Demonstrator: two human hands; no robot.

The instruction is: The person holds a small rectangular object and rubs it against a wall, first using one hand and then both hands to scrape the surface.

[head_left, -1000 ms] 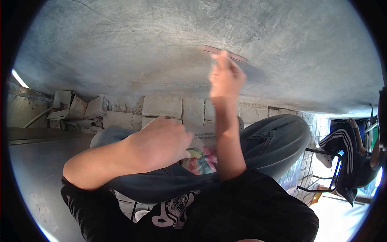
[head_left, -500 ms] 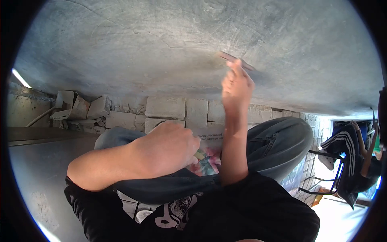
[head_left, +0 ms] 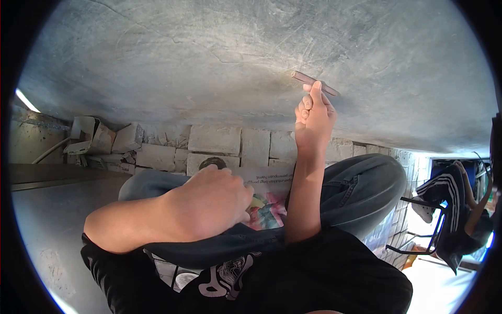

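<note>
**Hazards.** The right hand [head_left: 314, 112] is raised to the grey plastered surface [head_left: 157, 63] and holds the flat brown tool [head_left: 315, 83] in a fingertip pinch. The fingers are closed narrow on the tool's lower edge, and the tool lies tilted against the plaster.

- The grip takes only one edge. If the tool drags, it could twist out of the pinch and fall onto the jeans [head_left: 361, 178].
- Uneven pressure could dig a corner in and score the surface.
- The arm is fully extended, so control of the tool's angle is likely weak.

The left hand [head_left: 209, 201] rests on the lap with its fingers curled shut against the colourful printed sheet [head_left: 266, 206]. Whether it grips anything cannot be told. It does not brace the raised arm.

**Change from the earlier frame.** One second ago the right hand and tool stood further left and higher on the plaster, and were blurred. They now sit rightward and lower, and are sharp. The left hand is nearly unmoved. A dark round object [head_left: 212, 163] now shows above it.
</note>
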